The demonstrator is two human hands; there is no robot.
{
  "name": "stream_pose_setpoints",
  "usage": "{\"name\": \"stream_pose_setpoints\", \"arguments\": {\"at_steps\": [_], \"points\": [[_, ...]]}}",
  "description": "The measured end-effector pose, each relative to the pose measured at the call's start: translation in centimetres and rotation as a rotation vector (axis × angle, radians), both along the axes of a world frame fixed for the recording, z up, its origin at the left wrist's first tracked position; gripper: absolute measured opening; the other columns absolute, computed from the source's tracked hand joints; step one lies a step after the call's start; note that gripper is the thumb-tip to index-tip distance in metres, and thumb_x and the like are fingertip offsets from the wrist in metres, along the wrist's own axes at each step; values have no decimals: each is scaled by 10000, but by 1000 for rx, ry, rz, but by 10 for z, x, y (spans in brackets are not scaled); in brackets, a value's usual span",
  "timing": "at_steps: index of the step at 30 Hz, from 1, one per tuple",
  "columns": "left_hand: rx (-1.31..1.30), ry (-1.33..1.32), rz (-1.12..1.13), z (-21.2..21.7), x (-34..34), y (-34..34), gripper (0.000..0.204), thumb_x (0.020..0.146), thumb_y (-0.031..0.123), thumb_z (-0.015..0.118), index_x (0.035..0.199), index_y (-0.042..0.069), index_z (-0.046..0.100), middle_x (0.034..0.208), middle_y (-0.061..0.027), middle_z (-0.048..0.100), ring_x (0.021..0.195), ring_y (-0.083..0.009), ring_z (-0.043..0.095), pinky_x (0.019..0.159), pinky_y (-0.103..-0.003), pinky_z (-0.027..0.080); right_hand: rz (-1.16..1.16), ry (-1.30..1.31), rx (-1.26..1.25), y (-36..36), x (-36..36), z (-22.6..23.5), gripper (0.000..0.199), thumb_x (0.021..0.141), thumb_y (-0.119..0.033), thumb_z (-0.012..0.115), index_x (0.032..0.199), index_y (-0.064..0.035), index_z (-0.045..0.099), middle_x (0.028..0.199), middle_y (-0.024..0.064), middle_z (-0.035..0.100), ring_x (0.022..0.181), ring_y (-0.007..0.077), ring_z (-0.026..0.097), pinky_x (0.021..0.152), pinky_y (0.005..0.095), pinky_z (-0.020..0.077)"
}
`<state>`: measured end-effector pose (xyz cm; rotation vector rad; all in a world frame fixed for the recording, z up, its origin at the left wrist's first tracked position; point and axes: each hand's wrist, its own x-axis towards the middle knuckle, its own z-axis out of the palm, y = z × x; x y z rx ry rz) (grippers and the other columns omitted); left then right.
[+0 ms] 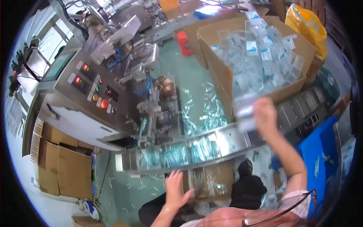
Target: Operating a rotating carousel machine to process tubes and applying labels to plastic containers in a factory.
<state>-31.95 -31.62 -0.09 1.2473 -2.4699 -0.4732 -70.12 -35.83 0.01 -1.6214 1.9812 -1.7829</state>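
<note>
My right hand (265, 115) is closed on a transparent plastic box (245, 109), both smeared by motion, above the steel conveyor (231, 139) and next to the big carton's near side. Several similar boxes with white and blue labels (266, 54) are heaped in that cardboard carton (221, 77). My left hand (176, 191) holds nothing. Its fingers are apart, the tips by the conveyor's near edge. Thin transparent strips or sticks (204, 148) lie in the conveyor's compartments at its left part; their exact kind I cannot make out.
At the left stands a steel machine with a control panel (92, 89) of lit displays and buttons. Loose strips litter the green floor (194, 98). A red plastic object (184, 43), a yellow bag (308, 26), a blue panel (319, 151) and flat cardboard (68, 166) stand around.
</note>
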Motion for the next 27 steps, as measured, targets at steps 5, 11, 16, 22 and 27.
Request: {"name": "stream_pose_setpoints", "arguments": {"at_steps": [5, 11, 16, 22, 27], "points": [[22, 212, -135, 46, -32, 30, 860, 524, 176, 788, 1226, -29, 335, 1106, -178, 478, 1024, -318, 486, 888, -398, 389, 819, -451, 296, 83, 186, 2, 333, 759, -147, 601, 1067, -30, 547, 1037, 147, 527, 925, 268, 532, 804, 337, 434], [421, 472, 365, 8, 82, 97, 831, 553, 121, 766, 1251, 3, 329, 1145, -174, 476, 1038, -253, 490, 901, -347, 387, 301, -52, 812, -27, 219, -91, 739, 754, -365, 604, 1281, 35, 275, 1266, 265, 349, 1220, 360, 297, 984, 428, 281], [503, 615, 452, -14, 123, 152, 851, 566, 134, 777, 1267, 20, 309, 1148, -155, 467, 1026, -245, 487, 886, -341, 390, -229, -485, 1329, -87, 202, -131, 1146, 566, -409, 766, 1349, -19, 26, 1368, 271, 154, 1232, 479, 187, 1001, 508, 223], [633, 770, 534, -8, 137, 157, 867, 570, 33, 757, 1285, 25, 268, 1180, -162, 419, 1054, -239, 457, 897, -344, 379, -19, -504, 1086, -89, 222, -146, 863, 579, -502, 696, 1247, -57, 377, 1183, 208, 482, 1139, 323, 432, 937, 429, 357], [656, 769, 492, -18, 144, 149, 868, 573, 13, 746, 1290, 28, 258, 1184, -162, 411, 1059, -241, 455, 905, -341, 373, -238, -514, 1088, -99, 249, -150, 932, 599, -615, 634, 1246, -1, 366, 1194, 243, 459, 1098, 316, 464, 929, 404, 364]]}}
